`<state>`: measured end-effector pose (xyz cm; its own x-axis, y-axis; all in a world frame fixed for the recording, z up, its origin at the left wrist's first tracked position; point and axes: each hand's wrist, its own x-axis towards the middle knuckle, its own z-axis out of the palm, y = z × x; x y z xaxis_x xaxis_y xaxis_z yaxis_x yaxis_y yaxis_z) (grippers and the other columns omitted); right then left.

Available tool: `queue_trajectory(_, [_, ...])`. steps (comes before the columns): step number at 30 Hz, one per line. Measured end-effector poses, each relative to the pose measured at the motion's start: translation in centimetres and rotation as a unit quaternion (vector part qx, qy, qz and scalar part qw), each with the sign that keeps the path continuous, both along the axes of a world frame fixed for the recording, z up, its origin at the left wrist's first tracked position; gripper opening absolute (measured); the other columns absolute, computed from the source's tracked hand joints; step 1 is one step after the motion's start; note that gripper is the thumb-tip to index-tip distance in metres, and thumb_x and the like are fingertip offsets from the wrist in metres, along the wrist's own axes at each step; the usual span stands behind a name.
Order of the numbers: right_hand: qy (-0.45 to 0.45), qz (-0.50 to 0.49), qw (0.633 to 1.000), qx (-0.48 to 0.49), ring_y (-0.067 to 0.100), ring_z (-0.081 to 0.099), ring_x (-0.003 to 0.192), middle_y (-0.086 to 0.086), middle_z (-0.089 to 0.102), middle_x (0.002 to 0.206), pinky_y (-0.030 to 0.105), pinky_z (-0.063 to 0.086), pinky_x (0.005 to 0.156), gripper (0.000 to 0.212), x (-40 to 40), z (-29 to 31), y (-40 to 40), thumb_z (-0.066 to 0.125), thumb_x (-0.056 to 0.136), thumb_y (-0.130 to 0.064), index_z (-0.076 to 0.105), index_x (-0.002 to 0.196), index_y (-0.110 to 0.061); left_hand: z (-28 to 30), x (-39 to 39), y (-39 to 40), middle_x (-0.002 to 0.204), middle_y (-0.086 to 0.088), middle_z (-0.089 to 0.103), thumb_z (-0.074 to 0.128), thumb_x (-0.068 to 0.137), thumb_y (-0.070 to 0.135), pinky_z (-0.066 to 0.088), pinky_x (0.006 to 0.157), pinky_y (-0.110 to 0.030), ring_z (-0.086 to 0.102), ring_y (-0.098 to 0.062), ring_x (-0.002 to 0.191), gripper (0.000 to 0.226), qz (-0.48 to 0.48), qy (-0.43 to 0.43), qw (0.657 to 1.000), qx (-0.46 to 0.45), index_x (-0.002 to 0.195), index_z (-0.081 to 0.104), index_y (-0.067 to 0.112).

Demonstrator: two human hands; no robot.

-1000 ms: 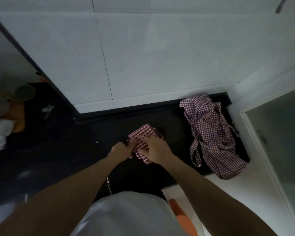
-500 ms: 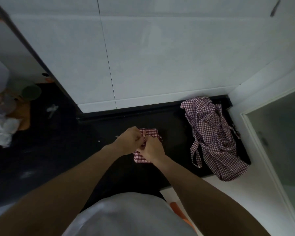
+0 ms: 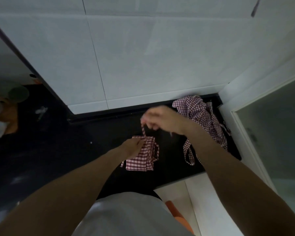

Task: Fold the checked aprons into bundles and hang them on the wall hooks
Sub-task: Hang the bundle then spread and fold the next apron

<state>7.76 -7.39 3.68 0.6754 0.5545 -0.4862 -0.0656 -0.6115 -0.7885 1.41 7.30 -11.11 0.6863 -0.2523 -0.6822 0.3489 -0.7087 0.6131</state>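
A folded red-and-white checked apron bundle (image 3: 143,155) lies on the black counter (image 3: 75,150) in the middle. My left hand (image 3: 132,147) grips its left edge and holds it down. My right hand (image 3: 162,119) is raised beyond the bundle and pinches the apron's strap (image 3: 144,131), which runs taut from the bundle up to my fingers. A second checked apron (image 3: 199,116) lies unfolded in a heap at the counter's right end, partly behind my right forearm, with a strap loop (image 3: 188,154) trailing towards me.
White wall tiles (image 3: 143,57) rise behind the counter. A dark hook-like object (image 3: 255,7) shows at the top right. A glass door (image 3: 279,133) stands to the right. Cups and paper (image 3: 5,106) clutter the far left of the counter.
My right hand has lifted away from the bundle, drawing the strap up and out. My left hand has stayed on the bundle, which now lies flatter and more exposed.
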Motion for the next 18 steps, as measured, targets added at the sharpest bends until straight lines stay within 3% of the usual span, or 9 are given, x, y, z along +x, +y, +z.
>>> queue_trajectory(2, [0.038,-0.106,0.982,0.15,0.01,0.064,0.108,-0.004,0.068,0.112,0.034,0.052,0.094,0.023,1.0,1.0,-0.5,0.048,0.103,-0.035,0.068,0.114,-0.029,-0.1,0.0,0.0,0.127,-0.014,0.059,0.031,0.108,0.03,0.046,0.103,-0.04,0.058,-0.022,0.105,0.041,-0.007,-0.006,1.0,-0.001,0.132,0.054,0.006])
queue_trajectory(3, [0.038,-0.15,0.972,0.178,0.011,0.061,0.118,-0.004,0.066,0.122,0.037,0.049,0.1,0.025,1.6,0.7,-0.7,0.049,0.103,-0.038,0.066,0.12,-0.031,0.1,-0.2,-0.2,0.129,-0.014,0.058,0.034,0.108,0.03,0.045,0.102,-0.039,0.056,-0.02,0.105,0.039,-0.016,0.001,1.0,-0.004,0.131,0.054,0.006])
queue_trajectory(6, [-0.093,-0.246,0.963,0.056,0.015,0.063,0.11,0.003,0.067,0.118,0.041,0.05,0.1,0.038,1.4,-2.8,-1.6,0.049,0.1,-0.049,0.064,0.119,-0.02,0.4,-0.2,-0.8,0.137,-0.006,0.053,0.035,0.106,0.039,0.043,0.104,-0.036,0.053,-0.02,0.119,0.044,-0.021,0.033,0.999,0.005,0.138,0.05,0.013])
queue_trajectory(8, [-0.148,-0.287,0.945,-0.051,0.016,0.065,0.092,0.005,0.069,0.1,0.045,0.053,0.095,0.023,-0.5,-7.1,-2.8,0.053,0.101,-0.038,0.064,0.105,-0.019,0.6,-0.2,-0.8,0.14,0.0,0.05,0.038,0.105,0.04,0.04,0.106,-0.035,0.051,-0.02,0.123,0.04,-0.017,0.04,0.999,-0.004,0.137,0.05,0.018])
queue_trajectory(10, [-0.12,-0.245,0.956,-0.111,0.018,0.066,0.091,0.005,0.069,0.098,0.044,0.053,0.095,0.009,-3.3,-11.0,-4.2,0.061,0.097,-0.013,0.067,0.101,-0.018,0.3,-0.1,-0.5,0.132,0.0,0.056,0.042,0.105,0.032,0.045,0.1,-0.031,0.057,-0.014,0.108,0.027,-0.02,0.049,0.998,-0.027,0.125,0.056,0.021])
queue_trajectory(13, [-0.03,-0.101,0.992,-0.074,0.012,0.064,0.103,-0.004,0.068,0.11,0.038,0.053,0.098,0.034,-7.5,-14.1,-4.7,0.077,0.08,-0.013,0.068,0.113,-0.02,0.2,0.1,-0.7,0.112,-0.01,0.064,0.041,0.105,0.016,0.045,0.073,-0.016,0.053,-0.006,0.078,0.029,0.014,0.04,0.999,-0.025,0.125,0.06,0.008])
queue_trajectory(14, [-0.046,-0.068,0.995,-0.056,0.006,0.061,0.107,-0.008,0.065,0.113,0.034,0.052,0.098,0.041,-8.4,-14.2,-4.5,0.082,0.077,-0.022,0.067,0.115,-0.023,0.4,0.3,-0.8,0.106,-0.008,0.064,0.039,0.105,0.015,0.045,0.071,-0.014,0.054,-0.006,0.079,0.032,0.031,0.044,0.998,-0.032,0.128,0.059,0.005])
queue_trajectory(16, [-0.102,-0.04,0.993,-0.047,-0.006,0.052,0.109,-0.016,0.06,0.113,0.022,0.046,0.097,0.044,-9.4,-14.3,-4.1,0.084,0.074,-0.037,0.067,0.113,-0.026,0.7,0.4,-0.7,0.119,-0.005,0.061,0.037,0.107,0.017,0.045,0.09,-0.014,0.06,-0.015,0.105,0.033,0.001,0.056,0.997,-0.052,0.13,0.058,0.008])
queue_trajectory(18, [-0.125,-0.053,0.99,-0.034,-0.006,0.054,0.105,-0.013,0.064,0.105,0.025,0.047,0.095,0.022,-10.0,-13.9,-3.5,0.075,0.084,-0.033,0.073,0.103,-0.021,1.1,0.5,-0.7,0.13,-0.005,0.056,0.038,0.106,0.013,0.043,0.102,-0.024,0.055,-0.021,0.121,0.032,-0.034,0.026,0.998,-0.046,0.132,0.056,0.009])
